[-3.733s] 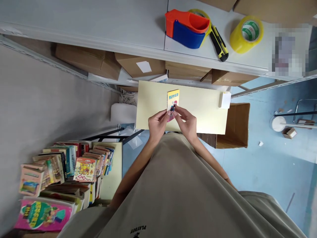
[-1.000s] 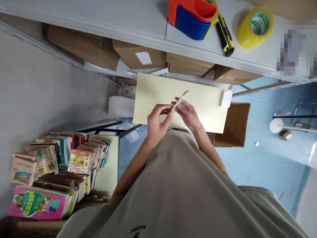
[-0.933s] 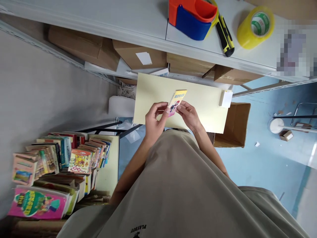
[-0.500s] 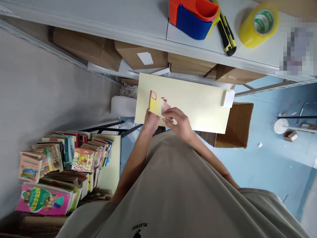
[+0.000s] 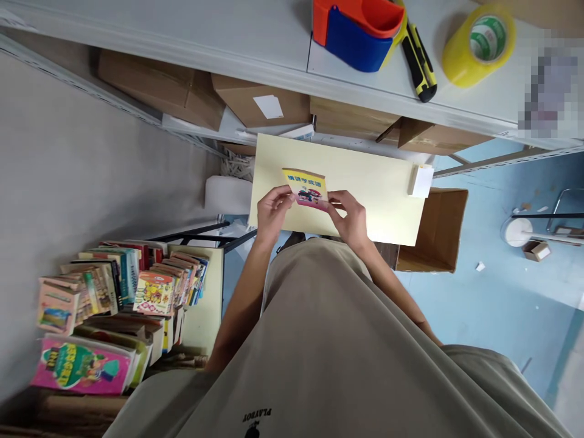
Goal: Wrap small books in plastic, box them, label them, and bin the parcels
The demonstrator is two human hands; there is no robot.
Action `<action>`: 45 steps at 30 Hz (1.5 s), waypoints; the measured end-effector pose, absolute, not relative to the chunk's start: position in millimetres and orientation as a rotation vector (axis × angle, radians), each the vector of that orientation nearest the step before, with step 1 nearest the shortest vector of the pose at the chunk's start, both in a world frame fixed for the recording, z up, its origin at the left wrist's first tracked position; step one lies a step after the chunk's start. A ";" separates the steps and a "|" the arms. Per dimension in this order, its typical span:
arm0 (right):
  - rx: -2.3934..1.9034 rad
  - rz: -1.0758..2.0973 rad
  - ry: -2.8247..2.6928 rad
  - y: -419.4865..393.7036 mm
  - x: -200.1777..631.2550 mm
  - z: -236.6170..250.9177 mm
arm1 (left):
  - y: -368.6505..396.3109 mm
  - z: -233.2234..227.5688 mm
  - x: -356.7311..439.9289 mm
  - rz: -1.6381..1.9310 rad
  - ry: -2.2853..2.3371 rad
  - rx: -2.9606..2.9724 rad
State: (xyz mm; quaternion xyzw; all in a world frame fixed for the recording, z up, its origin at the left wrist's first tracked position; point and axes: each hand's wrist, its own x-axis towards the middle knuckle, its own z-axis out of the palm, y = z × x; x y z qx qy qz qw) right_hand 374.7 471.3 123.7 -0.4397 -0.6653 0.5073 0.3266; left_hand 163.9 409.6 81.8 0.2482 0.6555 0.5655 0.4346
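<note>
A small yellow and pink booklet [image 5: 305,188] with blue characters on its cover is held front side up between both my hands, over a pale yellow board [image 5: 365,182]. My left hand [image 5: 270,212] pinches its left edge. My right hand [image 5: 349,216] pinches its right edge. The booklet lies sideways, its title running left to right.
A small white block [image 5: 420,180] sits on the board's right end. The grey shelf [image 5: 182,36] above carries an orange and blue tape dispenser [image 5: 358,27], a yellow utility knife [image 5: 418,58] and a yellow tape roll [image 5: 479,42]. Stacked children's books [image 5: 114,304] stand lower left; an open cardboard box [image 5: 433,231] is on the blue floor.
The booklet has been turned over several times between my hands: cover up, edge on, back side up at the left, and now cover up and sideways between both hands.
</note>
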 end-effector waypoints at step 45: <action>-1.084 1.963 -1.478 508.6 461.4 48.9 | 398.0 99.2 248.7 1.159 1.778 0.853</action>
